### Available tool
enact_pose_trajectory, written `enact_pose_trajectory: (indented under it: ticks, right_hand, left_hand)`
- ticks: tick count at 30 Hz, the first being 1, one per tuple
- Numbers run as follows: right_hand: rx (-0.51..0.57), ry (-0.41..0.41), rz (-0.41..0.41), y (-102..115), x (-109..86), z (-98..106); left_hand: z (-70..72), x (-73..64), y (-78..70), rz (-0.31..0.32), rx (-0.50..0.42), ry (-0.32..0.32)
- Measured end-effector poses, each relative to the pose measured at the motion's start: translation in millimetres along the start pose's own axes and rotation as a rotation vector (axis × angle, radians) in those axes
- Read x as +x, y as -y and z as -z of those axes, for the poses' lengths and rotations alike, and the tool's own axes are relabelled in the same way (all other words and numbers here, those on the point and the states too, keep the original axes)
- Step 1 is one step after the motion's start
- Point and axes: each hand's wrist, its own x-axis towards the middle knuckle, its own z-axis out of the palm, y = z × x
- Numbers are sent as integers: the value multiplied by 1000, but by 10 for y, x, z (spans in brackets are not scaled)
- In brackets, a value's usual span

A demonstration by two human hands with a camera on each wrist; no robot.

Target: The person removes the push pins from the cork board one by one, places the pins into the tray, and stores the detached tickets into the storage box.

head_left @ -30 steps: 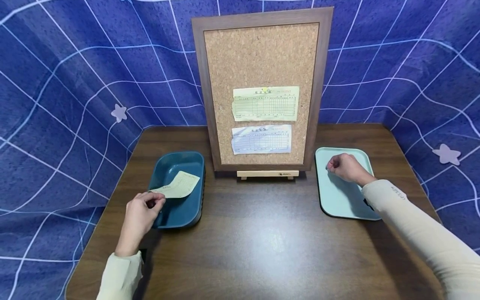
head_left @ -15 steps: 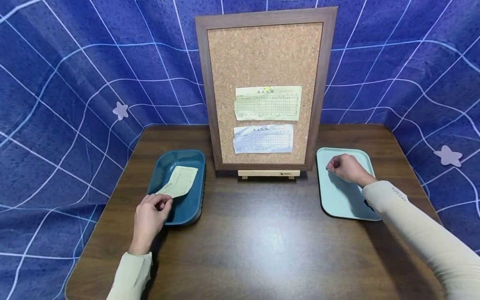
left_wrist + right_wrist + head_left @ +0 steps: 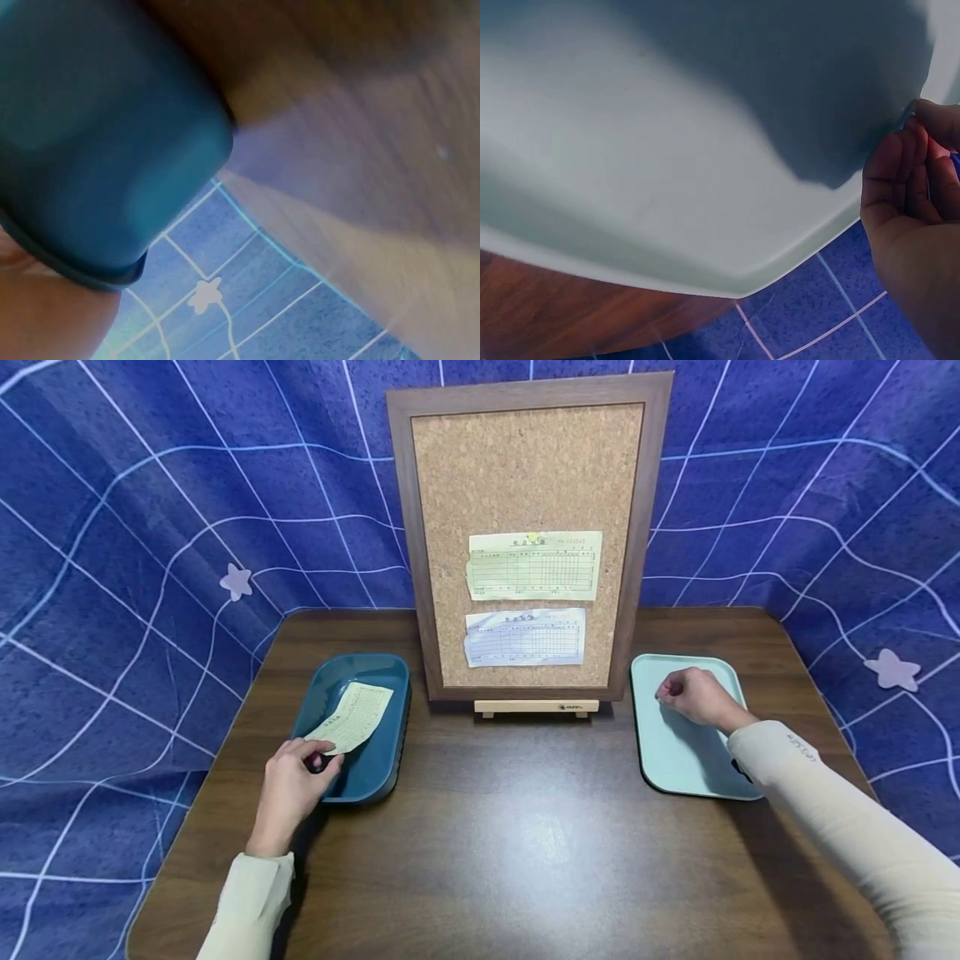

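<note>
In the head view, my left hand (image 3: 292, 781) pinches the near left end of a pale yellow printed form slip (image 3: 356, 717). The slip hangs over the inside of a deep teal tub (image 3: 378, 781), its far end lying toward the back. In the left wrist view the tub (image 3: 150, 150) fills the upper left, and the slip is out of sight. My right hand (image 3: 693, 693) is above a light green tray (image 3: 671, 760), fingertips together on a small dark bit. The right wrist view shows that small bluish bit (image 3: 909, 112) at the fingertips; its kind is unclear.
A framed corkboard (image 3: 525, 468) stands at the back on a wooden stand (image 3: 536, 707). It bears a greenish form (image 3: 534, 568) with a yellow pin (image 3: 533, 537) and a bluish-white form (image 3: 525, 639) below. Blue patterned cloth (image 3: 187, 485) hangs around the brown table (image 3: 510, 827).
My left hand has shifted right and slightly back, and the slip now points farther back inside the tub. The tub has slid slightly back. My right hand stays nearly still.
</note>
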Motion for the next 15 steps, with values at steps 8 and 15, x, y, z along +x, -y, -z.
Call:
enact_pose_trajectory:
  ticks: [8,15]
  right_hand:
    - [8,-49,16,81,-15,123]
    - [-13,-275,58,328,12,269]
  left_hand:
    - [41,8,-39,30,-43,-3]
    - [75,83,-84,6,-41,-53]
